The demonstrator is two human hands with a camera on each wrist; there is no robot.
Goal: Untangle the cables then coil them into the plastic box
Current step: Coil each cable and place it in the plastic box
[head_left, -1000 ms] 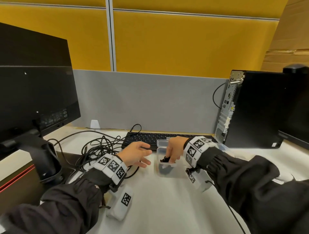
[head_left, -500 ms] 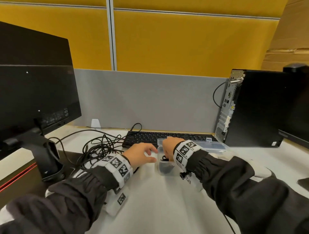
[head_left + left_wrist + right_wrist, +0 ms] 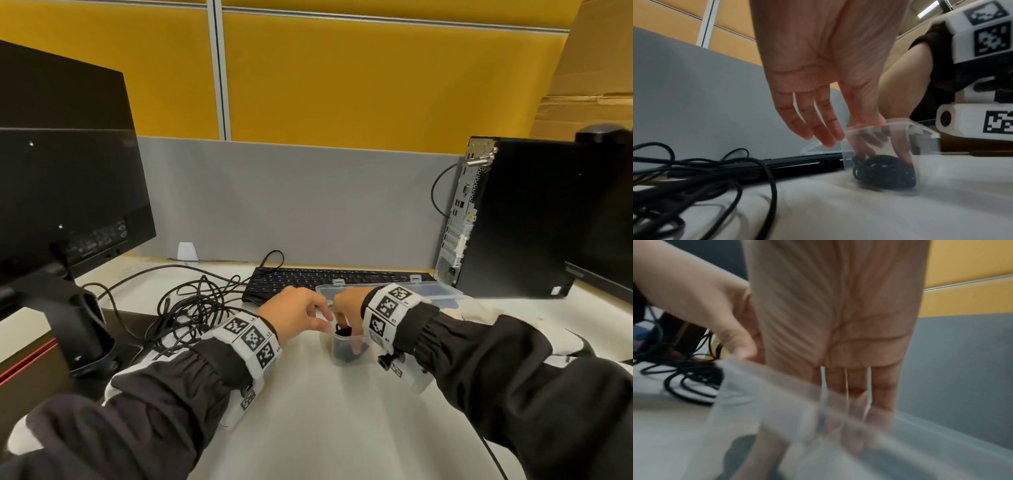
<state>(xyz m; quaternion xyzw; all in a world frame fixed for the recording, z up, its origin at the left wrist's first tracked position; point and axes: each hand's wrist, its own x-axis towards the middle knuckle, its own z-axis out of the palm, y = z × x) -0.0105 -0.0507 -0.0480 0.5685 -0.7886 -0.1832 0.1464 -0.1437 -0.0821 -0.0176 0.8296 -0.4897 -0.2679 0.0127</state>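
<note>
Clear plastic box: it sits on the white desk just in front of the keyboard, its hinged lid thrown back toward the computer tower.
Inside the box: we see a black coiled cable bunched on the bottom at the near left corner.
Right hand: our fingers reach straight down into the box and press on the coil; they look extended, not wrapped round it.
Left hand: our thumb touches the box's left rim; the other fingers hang loose and straight just outside the wall, holding nothing.
Loose cables: a black tangle lies on the desk to the left of the box, behind our left wrist, apart from the box.
Monitor: it stands at far left on a black stand, with strands of the tangle running up to its base.
Tower: upright at right, with a thin cable looping from its rear panel.
Backdrop: a grey and yellow partition closes off the desk behind the keyboard.
Blur: the right wrist view is smeared, so we cannot make out the coil there.
</note>
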